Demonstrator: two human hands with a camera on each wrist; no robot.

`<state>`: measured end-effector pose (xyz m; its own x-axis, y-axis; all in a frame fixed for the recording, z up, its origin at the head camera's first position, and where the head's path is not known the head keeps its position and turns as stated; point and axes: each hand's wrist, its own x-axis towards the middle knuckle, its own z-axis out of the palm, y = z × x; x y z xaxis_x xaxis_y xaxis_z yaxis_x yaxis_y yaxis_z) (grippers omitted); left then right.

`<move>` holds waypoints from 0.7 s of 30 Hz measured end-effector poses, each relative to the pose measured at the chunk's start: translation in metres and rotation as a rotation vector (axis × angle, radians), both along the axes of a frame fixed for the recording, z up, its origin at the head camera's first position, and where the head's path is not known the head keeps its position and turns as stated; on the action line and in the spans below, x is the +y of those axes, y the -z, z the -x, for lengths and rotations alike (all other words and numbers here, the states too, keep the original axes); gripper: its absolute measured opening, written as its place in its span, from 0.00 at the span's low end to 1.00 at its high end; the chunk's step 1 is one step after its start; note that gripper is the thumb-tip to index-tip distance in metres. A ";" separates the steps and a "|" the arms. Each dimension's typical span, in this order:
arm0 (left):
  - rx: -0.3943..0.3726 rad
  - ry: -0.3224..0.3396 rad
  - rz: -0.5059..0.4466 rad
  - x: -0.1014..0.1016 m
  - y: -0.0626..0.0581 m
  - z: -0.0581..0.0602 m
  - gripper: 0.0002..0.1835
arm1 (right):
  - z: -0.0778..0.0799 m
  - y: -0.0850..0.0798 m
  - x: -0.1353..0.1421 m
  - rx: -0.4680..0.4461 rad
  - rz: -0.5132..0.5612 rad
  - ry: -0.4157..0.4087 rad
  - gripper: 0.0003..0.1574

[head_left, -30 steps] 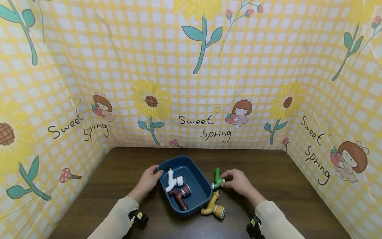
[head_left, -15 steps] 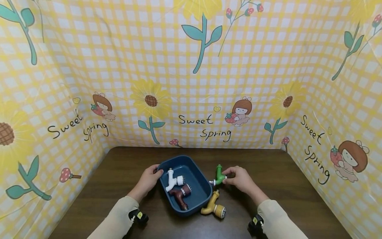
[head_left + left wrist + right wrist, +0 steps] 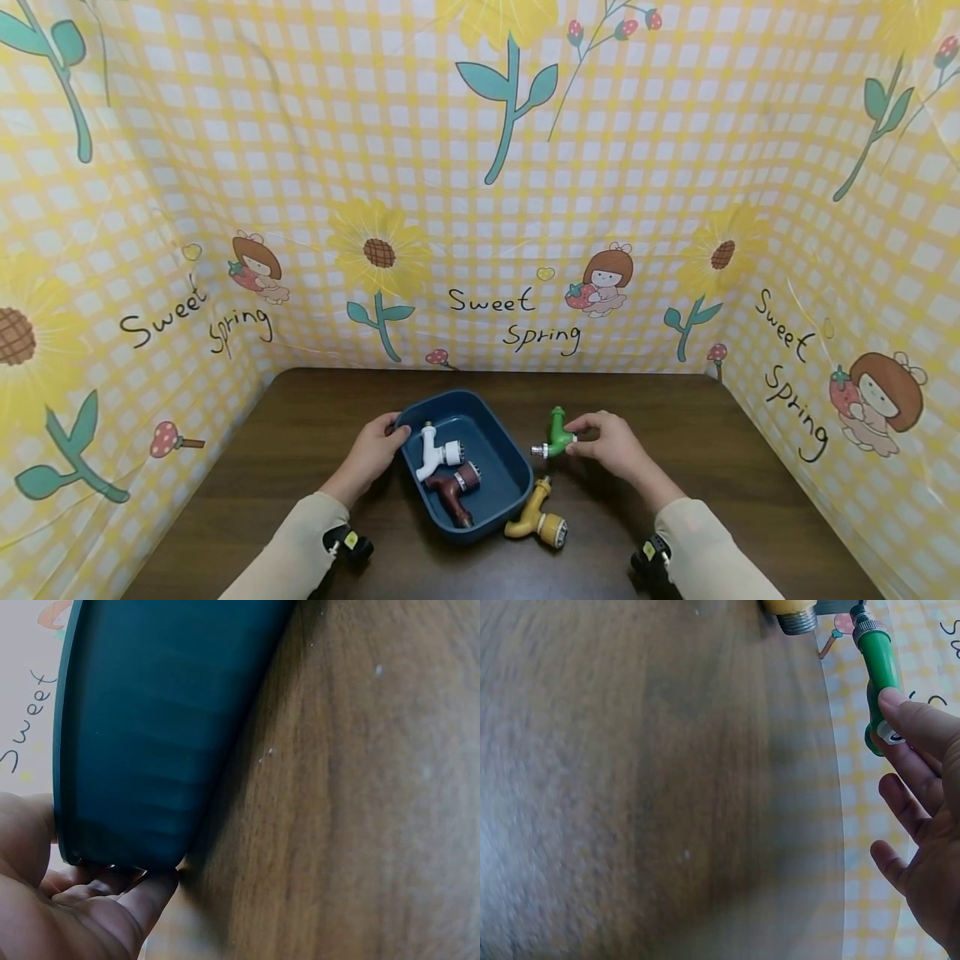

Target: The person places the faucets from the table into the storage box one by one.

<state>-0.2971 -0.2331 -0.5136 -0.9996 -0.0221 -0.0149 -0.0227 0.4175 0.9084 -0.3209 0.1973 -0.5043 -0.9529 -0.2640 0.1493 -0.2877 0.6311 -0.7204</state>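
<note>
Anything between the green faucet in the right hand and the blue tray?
Nothing visible. The right hand pinches the green faucet just right of the blue tray; only bare table lies between them. The yellow faucet lies nearer the camera, off that line. The white faucet and brown faucet fill the tray's left; its right looks free.

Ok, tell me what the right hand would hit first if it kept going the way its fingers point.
Probably the dark blue plastic tray: the right hand, pinching the green plastic tap, points left toward it; depth is unclear.
</note>
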 end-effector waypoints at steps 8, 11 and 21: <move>-0.001 0.000 0.004 0.000 0.001 0.002 0.21 | -0.001 -0.005 0.004 0.012 -0.003 0.010 0.16; -0.003 0.001 0.000 0.000 0.001 0.002 0.21 | -0.002 -0.008 0.004 0.019 0.004 0.011 0.16; -0.009 0.005 0.005 0.000 0.001 0.003 0.21 | -0.006 -0.019 0.003 0.013 0.020 0.014 0.16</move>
<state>-0.2997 -0.2330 -0.5148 -0.9996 -0.0175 -0.0234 -0.0286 0.4217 0.9063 -0.3154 0.2008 -0.4856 -0.9546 -0.2471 0.1663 -0.2878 0.6211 -0.7290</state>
